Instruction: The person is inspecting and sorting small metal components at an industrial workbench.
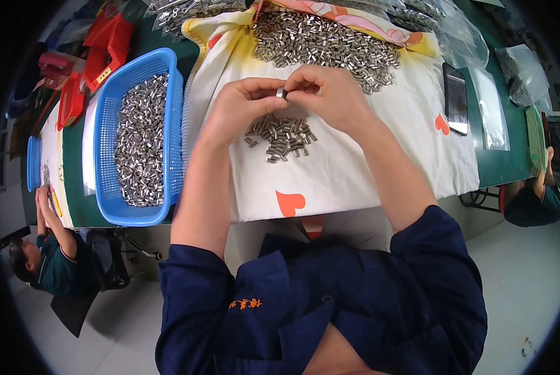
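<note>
Both my hands meet over the white cloth (355, 162), above a small heap of short metal cylinders (286, 139). Between the fingertips of my left hand (242, 105) and my right hand (333, 94) is a small shiny metal cylinder (282, 93). Fingers of both hands are bent and pinched around it, hiding part of it. Just beyond my hands spreads a large pile of similar metal cylinders (330, 47). To the left stands a blue plastic basket (175, 125) holding many more of them.
A dark phone (455, 100) and a clear plastic bag (489, 109) lie on the green table at right. Red bins (108, 47) stand at the far left. Bags of metal parts (189, 17) lie at the back. Co-workers sit at left (58, 262) and right (533, 203).
</note>
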Demonstrator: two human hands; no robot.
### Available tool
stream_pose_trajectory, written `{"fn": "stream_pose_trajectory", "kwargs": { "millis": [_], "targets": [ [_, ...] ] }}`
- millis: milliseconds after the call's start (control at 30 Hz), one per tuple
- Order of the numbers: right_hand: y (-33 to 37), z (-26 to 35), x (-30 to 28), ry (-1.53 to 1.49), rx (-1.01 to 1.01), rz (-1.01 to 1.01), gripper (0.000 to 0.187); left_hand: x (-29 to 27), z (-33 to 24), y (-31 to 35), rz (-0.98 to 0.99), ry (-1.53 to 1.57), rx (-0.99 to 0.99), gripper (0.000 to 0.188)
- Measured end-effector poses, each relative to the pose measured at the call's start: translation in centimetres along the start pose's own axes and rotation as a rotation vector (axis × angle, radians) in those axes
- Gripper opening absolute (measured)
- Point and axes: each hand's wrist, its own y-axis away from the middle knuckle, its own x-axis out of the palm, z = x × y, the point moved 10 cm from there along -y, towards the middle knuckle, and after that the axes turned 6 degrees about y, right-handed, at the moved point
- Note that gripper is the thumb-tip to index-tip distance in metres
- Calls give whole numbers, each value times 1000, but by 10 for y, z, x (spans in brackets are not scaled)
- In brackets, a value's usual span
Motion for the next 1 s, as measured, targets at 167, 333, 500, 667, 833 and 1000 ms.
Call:
{"fn": "stream_pose_trajectory", "kwargs": {
  "millis": [167,333,500,667,833,1000],
  "targets": [
    [-5,-34,-26,241,130,-33,16,6,5,4,26,-131,-97,29],
    [0,-45,-18,533,189,56,10,11,4,3,51,-207,-75,29],
    [2,-31,-4,604,18,96,6,11,5,2,51,-185,-71,29],
    [2,-33,-9,588,27,18,5,9,4,3,45,-176,-57,28],
    [-1,-31,-4,684,-33,-56,6,8,4,1,36,-184,-48,28],
    [-2,-25,-8,708,-72,-203,7,6,5,0,17,-189,-67,29]
  ]
}}
